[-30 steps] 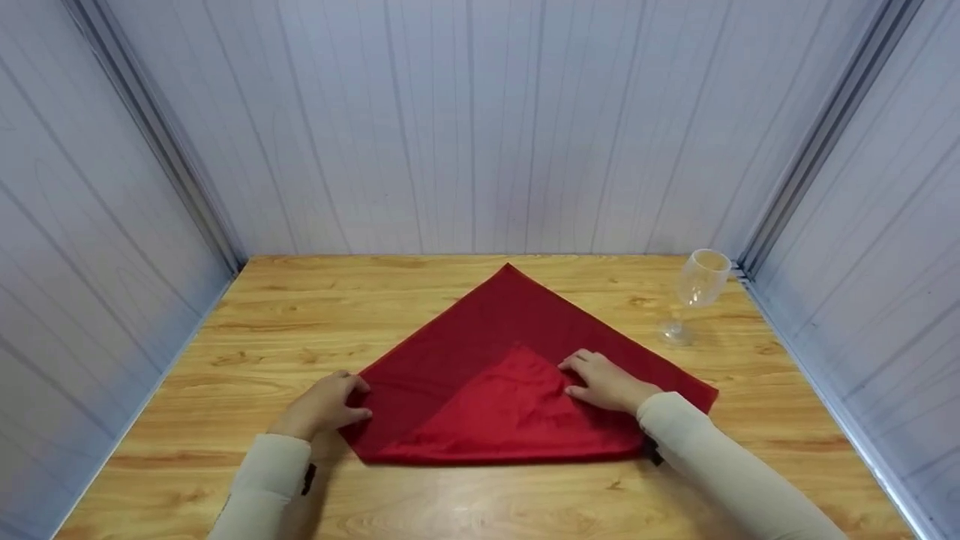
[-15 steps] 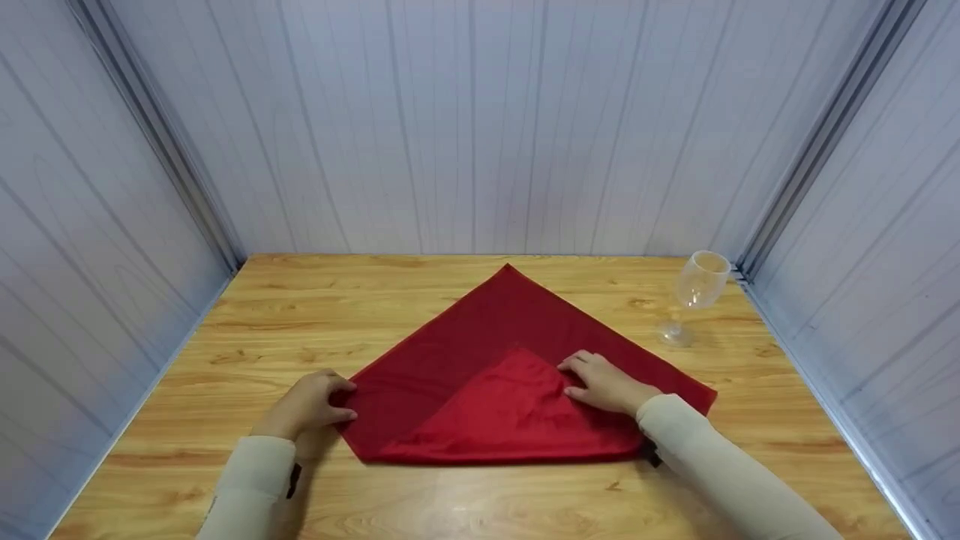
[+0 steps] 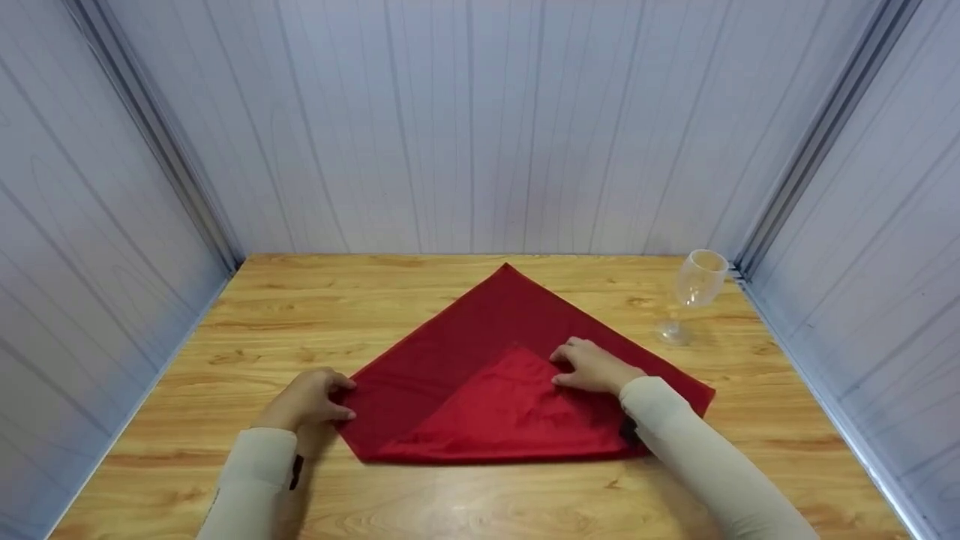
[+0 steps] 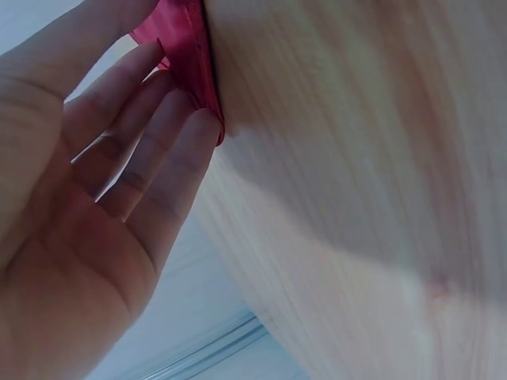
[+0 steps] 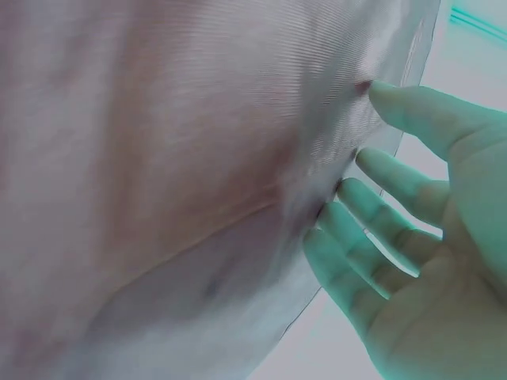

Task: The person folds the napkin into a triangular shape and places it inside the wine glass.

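Working between pale, grain-printed walls (image 3: 435,127), we have the desk (image 3: 285,330) before us: smooth, honey-coloured wood with a soft gloss. Fabric probably slides easily on it, so we judge a light, steady press better than a tug. In the middle lies the cloth (image 3: 457,345), its far corner pointing to the back wall, its near edge turned over in a rounded fold. To smooth it well, we would steady one side, stroke outward on the other and keep that fold straight. The outer part is deep, flat red with a stitched hem; the turned-over flap (image 3: 510,420) is a brighter, satiny triangle, rumpled with small creases that want easing out. In the right wrist view the colours are washed out, though fine lines run across the weave.

Our thick cream sleeves (image 3: 247,480) should be kept from dragging the edges. The glass (image 3: 701,279), clear, round-bowled and stemmed, stands upright at right, apart from the cloth; we would mind our elbow there. Our right hand (image 3: 592,366) rests relaxed on the cloth beside the flap's slanting edge, gripping nothing. Our left hand (image 3: 304,401) lies loosely extended, fingertips touching the left corner; we see no pinch.
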Demonstrator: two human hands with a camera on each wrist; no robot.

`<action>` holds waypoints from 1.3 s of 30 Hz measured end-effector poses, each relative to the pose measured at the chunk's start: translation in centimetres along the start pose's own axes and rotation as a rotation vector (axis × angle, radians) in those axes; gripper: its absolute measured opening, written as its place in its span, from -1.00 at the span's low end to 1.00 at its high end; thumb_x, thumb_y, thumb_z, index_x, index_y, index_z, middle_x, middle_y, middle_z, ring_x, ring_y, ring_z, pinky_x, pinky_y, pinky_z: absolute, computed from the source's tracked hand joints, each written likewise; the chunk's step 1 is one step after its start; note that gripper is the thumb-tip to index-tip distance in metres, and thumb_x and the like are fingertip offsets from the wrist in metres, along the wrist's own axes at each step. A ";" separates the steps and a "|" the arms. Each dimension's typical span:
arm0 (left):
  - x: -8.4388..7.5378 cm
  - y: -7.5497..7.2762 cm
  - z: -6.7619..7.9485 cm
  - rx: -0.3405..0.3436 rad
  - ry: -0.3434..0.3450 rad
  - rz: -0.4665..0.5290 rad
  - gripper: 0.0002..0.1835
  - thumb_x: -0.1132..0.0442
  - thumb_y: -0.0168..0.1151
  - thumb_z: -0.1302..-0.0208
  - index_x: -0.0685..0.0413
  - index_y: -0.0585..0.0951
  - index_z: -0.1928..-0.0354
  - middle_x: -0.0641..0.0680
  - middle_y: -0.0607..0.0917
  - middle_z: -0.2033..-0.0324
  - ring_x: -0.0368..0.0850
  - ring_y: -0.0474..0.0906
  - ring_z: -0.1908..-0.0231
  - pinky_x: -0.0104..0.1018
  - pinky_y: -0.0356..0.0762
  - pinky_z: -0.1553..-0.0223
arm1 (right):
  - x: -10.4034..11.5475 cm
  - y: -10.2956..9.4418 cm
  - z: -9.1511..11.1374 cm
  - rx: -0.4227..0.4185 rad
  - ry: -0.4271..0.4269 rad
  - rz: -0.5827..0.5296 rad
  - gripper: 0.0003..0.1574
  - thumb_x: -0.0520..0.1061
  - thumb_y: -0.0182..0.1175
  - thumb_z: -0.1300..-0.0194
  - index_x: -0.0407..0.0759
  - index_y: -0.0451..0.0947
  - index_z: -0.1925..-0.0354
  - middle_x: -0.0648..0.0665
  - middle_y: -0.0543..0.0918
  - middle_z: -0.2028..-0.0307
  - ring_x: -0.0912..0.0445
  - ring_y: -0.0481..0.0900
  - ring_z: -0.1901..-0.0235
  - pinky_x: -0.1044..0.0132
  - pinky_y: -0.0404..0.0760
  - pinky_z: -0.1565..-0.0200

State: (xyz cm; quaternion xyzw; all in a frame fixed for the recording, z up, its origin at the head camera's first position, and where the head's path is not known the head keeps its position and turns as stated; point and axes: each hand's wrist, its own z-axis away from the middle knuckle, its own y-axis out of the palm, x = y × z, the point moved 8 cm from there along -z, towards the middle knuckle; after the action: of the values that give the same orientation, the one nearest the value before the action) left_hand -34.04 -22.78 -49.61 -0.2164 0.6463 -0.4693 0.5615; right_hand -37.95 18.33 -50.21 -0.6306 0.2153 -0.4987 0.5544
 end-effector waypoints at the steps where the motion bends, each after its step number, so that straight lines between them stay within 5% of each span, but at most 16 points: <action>1: 0.0 0.0 0.0 0.003 -0.002 0.000 -0.53 0.28 0.60 -0.01 0.34 0.70 0.03 0.28 0.68 0.05 0.26 0.57 -0.04 0.13 0.49 -0.08 | 0.1 -0.1 -0.3 -0.007 0.001 -0.012 -0.51 -0.04 0.34 -0.35 -0.26 0.59 -0.14 -0.16 0.56 0.04 -0.07 0.50 -0.02 0.01 0.48 -0.11; 17: 0.1 -0.2 -0.2 0.005 -0.016 0.035 -0.53 0.29 0.60 0.01 0.35 0.70 0.04 0.28 0.68 0.05 0.24 0.56 -0.04 0.11 0.50 -0.07 | -0.3 0.3 -4.0 0.006 0.198 -0.214 -0.64 -0.05 0.44 -0.24 -0.19 0.63 0.07 -0.04 0.64 0.27 0.12 0.56 0.25 0.15 0.56 0.07; 26: 0.2 -0.3 -0.3 0.003 -0.013 0.028 -0.53 0.30 0.61 0.01 0.36 0.70 0.04 0.28 0.68 0.06 0.24 0.57 -0.02 0.11 0.51 -0.06 | -0.2 0.0 -4.2 0.032 0.175 -0.235 -0.88 -0.09 0.33 -0.29 -0.12 0.67 0.34 0.03 0.65 0.36 0.16 0.49 0.38 0.24 0.49 0.21; 32: 0.2 -0.3 -0.2 0.004 -0.019 0.037 -0.53 0.30 0.61 0.02 0.36 0.70 0.04 0.28 0.67 0.05 0.25 0.57 -0.03 0.11 0.51 -0.07 | -0.8 -0.5 -4.3 -0.037 0.174 -0.315 -0.72 -0.13 0.30 -0.28 -0.25 0.65 0.09 -0.06 0.68 0.20 0.10 0.56 0.21 0.15 0.53 0.06; 39: 0.0 -0.4 0.0 -0.005 -0.007 0.030 -0.52 0.29 0.62 0.04 0.35 0.71 0.05 0.27 0.68 0.07 0.24 0.58 -0.02 0.11 0.50 -0.07 | -1.6 -0.5 -3.9 0.065 0.199 -0.420 -0.71 -0.13 0.28 -0.34 -0.24 0.71 0.03 -0.04 0.71 0.20 0.15 0.55 0.29 0.28 0.54 0.22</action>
State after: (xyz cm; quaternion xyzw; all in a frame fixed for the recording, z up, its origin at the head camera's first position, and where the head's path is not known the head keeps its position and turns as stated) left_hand -34.11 -22.98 -49.32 -0.2097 0.6487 -0.4585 0.5701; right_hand -42.11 17.94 -50.79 -0.5913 0.1166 -0.6694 0.4344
